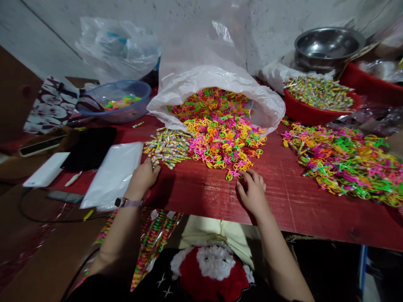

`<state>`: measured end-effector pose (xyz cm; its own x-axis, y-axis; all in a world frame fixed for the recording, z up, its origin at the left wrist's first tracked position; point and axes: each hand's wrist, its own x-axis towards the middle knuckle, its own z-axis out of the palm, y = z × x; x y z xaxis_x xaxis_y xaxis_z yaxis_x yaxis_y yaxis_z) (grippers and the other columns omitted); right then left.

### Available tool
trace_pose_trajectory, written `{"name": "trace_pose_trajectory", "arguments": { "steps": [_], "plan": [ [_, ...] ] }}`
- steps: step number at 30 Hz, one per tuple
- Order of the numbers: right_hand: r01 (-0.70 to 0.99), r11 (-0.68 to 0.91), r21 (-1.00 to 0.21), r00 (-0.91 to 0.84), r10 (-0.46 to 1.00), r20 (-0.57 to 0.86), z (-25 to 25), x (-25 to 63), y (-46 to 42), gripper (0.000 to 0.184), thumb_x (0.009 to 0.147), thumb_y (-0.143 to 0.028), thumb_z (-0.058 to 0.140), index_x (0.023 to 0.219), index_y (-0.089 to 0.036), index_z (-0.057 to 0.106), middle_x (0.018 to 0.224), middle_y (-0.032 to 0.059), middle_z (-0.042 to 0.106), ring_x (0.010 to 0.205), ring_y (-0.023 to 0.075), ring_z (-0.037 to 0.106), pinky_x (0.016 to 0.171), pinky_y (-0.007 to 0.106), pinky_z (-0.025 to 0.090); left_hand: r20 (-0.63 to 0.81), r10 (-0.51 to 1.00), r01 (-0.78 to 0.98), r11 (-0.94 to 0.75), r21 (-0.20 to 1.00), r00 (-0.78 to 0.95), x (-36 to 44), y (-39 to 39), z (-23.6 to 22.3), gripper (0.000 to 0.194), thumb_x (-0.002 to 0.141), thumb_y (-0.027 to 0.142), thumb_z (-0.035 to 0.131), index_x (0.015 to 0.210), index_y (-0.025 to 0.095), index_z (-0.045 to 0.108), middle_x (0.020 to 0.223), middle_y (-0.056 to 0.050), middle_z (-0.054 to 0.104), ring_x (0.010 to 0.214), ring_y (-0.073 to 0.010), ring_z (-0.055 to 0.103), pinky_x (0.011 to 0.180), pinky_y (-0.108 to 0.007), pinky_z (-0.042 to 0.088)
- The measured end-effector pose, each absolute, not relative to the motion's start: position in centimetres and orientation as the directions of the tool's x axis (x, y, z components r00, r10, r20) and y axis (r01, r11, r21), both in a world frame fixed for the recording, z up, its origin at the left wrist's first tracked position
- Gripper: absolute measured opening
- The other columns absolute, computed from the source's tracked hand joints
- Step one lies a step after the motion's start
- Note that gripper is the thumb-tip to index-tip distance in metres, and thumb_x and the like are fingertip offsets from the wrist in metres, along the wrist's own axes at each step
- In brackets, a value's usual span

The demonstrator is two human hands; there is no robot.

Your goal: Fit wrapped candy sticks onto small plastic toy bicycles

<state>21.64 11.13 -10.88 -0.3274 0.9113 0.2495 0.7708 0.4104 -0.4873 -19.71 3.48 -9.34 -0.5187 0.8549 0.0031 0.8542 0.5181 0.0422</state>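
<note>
My left hand [144, 179], with a watch on the wrist, rests at the near left edge of a pile of small wrapped sticks [168, 147]. Its thumb stands apart from the forefinger; the other fingers are mostly hidden. Fingers of my right hand [252, 192] are loosely bent and apart. Its forefinger reaches a pink plastic toy [234, 172] at the front of a heap of bright toys [223, 140], shaped like tiny bicycles. This heap spills from a large white plastic bag [217, 75] lying on its side. Left of my left hand lies a stack of clear plastic bags [111, 174].
More bright toys [349, 161] are heaped at right. Behind them stand a red basin [302, 110] of wrapped pieces and a steel bowl [329, 44]. At left are a blue basin [141, 98], a black cloth [90, 147] and a white box-shaped item [47, 170] on the red table [204, 197].
</note>
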Motion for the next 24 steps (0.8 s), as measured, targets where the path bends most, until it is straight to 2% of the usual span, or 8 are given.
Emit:
{"name": "trace_pose_trajectory", "arguments": {
  "steps": [2,5,7,12,18,24],
  "plan": [
    [0.774,0.409,-0.484,-0.328,0.912,0.246,-10.9,21.6,11.1,0.041,0.098,-0.036,0.054,0.138,-0.028,0.062,0.144,0.0144,0.055,0.129,0.0365,0.05,0.098,0.056,0.047,0.02,0.92,0.918,0.388,0.077,-0.391,-19.6,3.1,-9.2,0.053,0.098,0.04,0.046,0.14,0.008,0.051,0.112,-0.022,0.076,0.102,-0.0353,0.074,0.083,-0.037,0.054],
    [0.777,0.4,-0.485,-0.325,0.916,0.234,-10.7,21.6,11.1,0.041,0.098,-0.036,0.054,0.138,-0.028,0.062,0.145,0.014,0.054,0.13,0.0364,0.049,0.098,0.056,0.047,-0.035,0.981,0.978,0.193,0.083,-0.191,-19.5,3.4,-8.7,0.056,0.095,0.032,0.054,0.149,0.017,0.047,0.121,-0.016,0.076,0.108,-0.0328,0.073,0.088,-0.036,0.053],
    [0.778,0.394,-0.489,-0.324,0.919,0.224,-10.6,21.6,11.0,0.041,0.099,-0.036,0.054,0.138,-0.028,0.062,0.145,0.0137,0.054,0.13,0.0364,0.049,0.098,0.056,0.047,-0.05,0.991,0.989,0.131,0.067,-0.128,-19.5,4.1,-8.4,0.058,0.093,0.028,0.056,0.151,0.021,0.048,0.128,-0.014,0.074,0.112,-0.0324,0.073,0.092,-0.036,0.052],
    [0.774,0.398,-0.493,-0.328,0.917,0.227,-10.5,21.6,11.0,0.041,0.098,-0.036,0.054,0.138,-0.028,0.062,0.144,0.0134,0.055,0.13,0.0355,0.049,0.099,0.055,0.046,-0.056,0.998,0.999,0.006,0.047,-0.004,-19.6,5.3,-7.9,0.057,0.09,0.022,0.057,0.148,0.024,0.056,0.134,-0.013,0.072,0.116,-0.0333,0.072,0.096,-0.038,0.052],
    [0.768,0.409,-0.493,-0.333,0.912,0.237,-10.6,21.7,11.0,0.042,0.098,-0.036,0.054,0.138,-0.028,0.062,0.144,0.0135,0.055,0.129,0.0353,0.049,0.099,0.055,0.046,-0.031,0.999,0.999,0.01,0.05,-0.009,-19.6,4.8,-8.3,0.056,0.091,0.021,0.054,0.147,0.021,0.056,0.137,-0.014,0.07,0.12,-0.0332,0.07,0.1,-0.039,0.052],
    [0.766,0.416,-0.49,-0.337,0.909,0.245,-10.6,21.7,11.0,0.041,0.098,-0.036,0.054,0.137,-0.028,0.062,0.143,0.013,0.055,0.129,0.0345,0.049,0.102,0.054,0.044,-0.083,0.996,0.999,0.032,0.042,-0.028,-19.5,5.5,-8.1,0.053,0.093,0.027,0.056,0.145,0.019,0.058,0.139,-0.015,0.069,0.122,-0.0327,0.069,0.104,-0.038,0.049]
  ]
}}
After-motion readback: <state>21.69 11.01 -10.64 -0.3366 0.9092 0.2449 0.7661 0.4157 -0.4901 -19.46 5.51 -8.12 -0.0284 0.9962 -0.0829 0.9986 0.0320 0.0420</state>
